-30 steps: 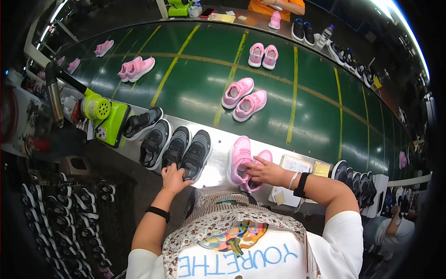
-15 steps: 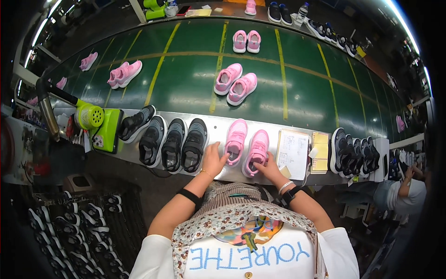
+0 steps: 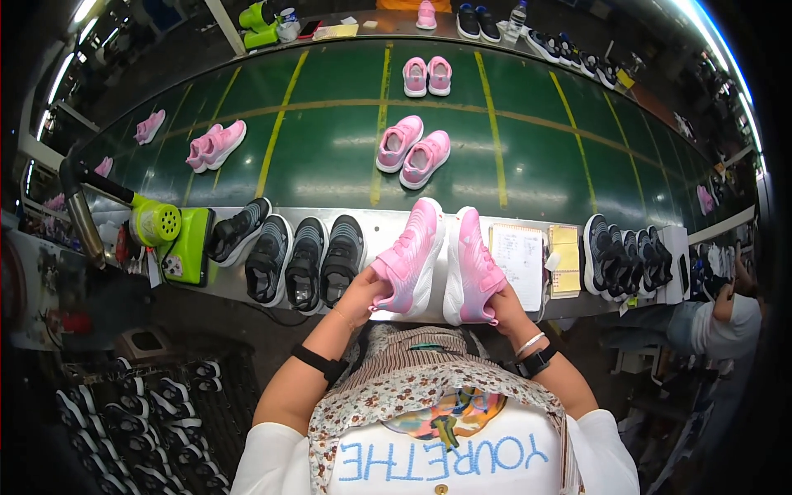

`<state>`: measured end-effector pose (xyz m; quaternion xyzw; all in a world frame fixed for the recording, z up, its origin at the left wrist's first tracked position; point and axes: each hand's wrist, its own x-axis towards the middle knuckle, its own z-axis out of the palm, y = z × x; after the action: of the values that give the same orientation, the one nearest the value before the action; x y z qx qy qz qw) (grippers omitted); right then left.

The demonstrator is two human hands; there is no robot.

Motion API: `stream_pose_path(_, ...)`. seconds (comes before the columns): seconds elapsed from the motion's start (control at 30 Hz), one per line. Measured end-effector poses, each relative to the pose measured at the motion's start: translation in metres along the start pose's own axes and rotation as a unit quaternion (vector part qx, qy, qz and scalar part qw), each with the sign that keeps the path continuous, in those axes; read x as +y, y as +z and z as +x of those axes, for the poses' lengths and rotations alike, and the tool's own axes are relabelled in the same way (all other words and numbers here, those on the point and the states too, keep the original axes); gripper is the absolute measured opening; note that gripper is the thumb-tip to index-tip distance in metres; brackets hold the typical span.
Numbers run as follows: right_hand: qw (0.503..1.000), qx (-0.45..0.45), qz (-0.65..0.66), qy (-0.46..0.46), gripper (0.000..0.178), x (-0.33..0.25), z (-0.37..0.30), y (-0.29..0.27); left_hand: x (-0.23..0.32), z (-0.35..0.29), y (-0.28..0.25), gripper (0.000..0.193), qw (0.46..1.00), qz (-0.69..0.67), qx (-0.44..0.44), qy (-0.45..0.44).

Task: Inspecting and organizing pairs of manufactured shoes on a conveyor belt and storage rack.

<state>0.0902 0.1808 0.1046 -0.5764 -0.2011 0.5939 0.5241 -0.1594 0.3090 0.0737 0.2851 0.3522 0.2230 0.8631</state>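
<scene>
Two pink sneakers with white soles are raised in front of me over the metal ledge [image 3: 388, 224], tipped onto their sides with soles facing each other. My left hand [image 3: 360, 299] grips the left sneaker [image 3: 409, 256] at its heel and collar. The right sneaker [image 3: 473, 268] is held the same way by my right hand [image 3: 508, 307]. Parts of my fingers are hidden behind or inside the shoes. Just left of my left hand, several black-and-grey sneakers [image 3: 341, 262] stand in a row on the ledge.
A green conveyor belt [image 3: 322, 161] with yellow lines carries pink sneaker pairs [image 3: 426, 158]. Right of my hands lie an open notebook [image 3: 518, 256], yellow note pads [image 3: 564, 260] and more dark sneakers [image 3: 606, 256]. A lime-green device [image 3: 188, 247] stands at the left. Another person [image 3: 722, 326] is at the far right.
Both pink sneakers have been lifted off the ledge and turned onto their sides, soles inward. My hands have closed around their heels. The view has shifted slightly.
</scene>
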Motion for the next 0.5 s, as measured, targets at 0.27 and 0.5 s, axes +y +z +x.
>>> stream_pose_path(0.27,0.995,-0.056,-0.027,-0.072,0.052,-0.016,-0.007,0.026,0.012,-0.028,-0.008,0.046,0.999,-0.016,-0.017,0.029)
stream_pose_path(0.5,0.997,-0.060,-0.046,-0.032,0.049,-0.011,0.000,0.033,0.019,-0.042,-0.006,0.048,0.996,0.008,-0.001,0.094)
